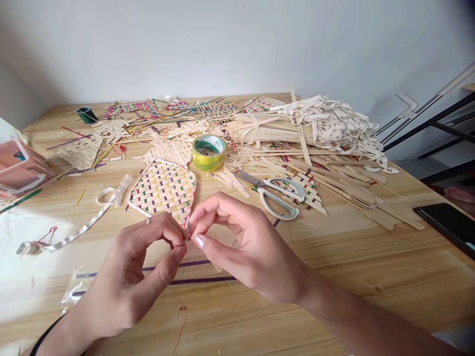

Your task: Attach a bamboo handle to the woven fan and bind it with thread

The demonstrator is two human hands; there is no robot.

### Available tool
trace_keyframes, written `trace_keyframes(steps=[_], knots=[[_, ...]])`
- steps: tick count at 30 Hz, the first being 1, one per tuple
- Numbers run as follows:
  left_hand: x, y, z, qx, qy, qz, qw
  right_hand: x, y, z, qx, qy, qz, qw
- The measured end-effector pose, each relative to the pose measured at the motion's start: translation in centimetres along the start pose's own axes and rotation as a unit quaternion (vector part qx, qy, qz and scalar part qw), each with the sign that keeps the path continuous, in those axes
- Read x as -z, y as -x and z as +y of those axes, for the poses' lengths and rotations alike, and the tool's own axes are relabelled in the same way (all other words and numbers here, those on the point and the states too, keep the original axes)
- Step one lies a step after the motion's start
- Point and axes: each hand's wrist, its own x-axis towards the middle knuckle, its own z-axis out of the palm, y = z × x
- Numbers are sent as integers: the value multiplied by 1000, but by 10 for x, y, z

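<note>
- Left hand [129, 277]: thumb and forefinger pressed together at the tips in a pinch; remaining fingers curled behind.
- Right hand [260, 249]: thumb and forefinger brought together in a matching pinch, other fingers bent, tips just beside those of the left.
- Thread-like item [187, 237]: pinched between the two hands; too small and too covered to identify further.
- Clock readings below are taken from the fingertips, twelve pointing to the wall.
- Woven panel [163, 190]: at eleven o'clock, flat on the table [334, 277], pale weave with coloured inserts, white and red edging. Lower corner lies at the fingertips; contact cannot be confirmed.
- Tape roll [209, 160]: between twelve and one, lying on its side face, yellow outside, green core.
- Scissors [280, 195]: at two o'clock, pale handles, blades pointing toward the tape roll.
- White ribbon [79, 231]: at nine to ten, one end looped, the far end bunched with red thread.
- Purple strips [208, 281]: toward six o'clock, passing behind the left hand.
- Loose red thread [181, 324]: at six o'clock.
- Bundle of pale strips [267, 131]: at one o'clock, abutting a tangled white heap [334, 123] at two.
- Black phone [449, 225]: at three o'clock, near the table's edge.
- Green spool [87, 115]: between ten and eleven, far side.
- Pink basket [22, 168]: between nine and ten, at the left edge of view.
</note>
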Motion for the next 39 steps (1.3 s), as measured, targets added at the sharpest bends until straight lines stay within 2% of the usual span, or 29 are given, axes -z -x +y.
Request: trace_keyframes(steps=[39], knots=[[0,-2,6,-12,-27,-3,1000,1,1,-1,-5,14,-11,1000]])
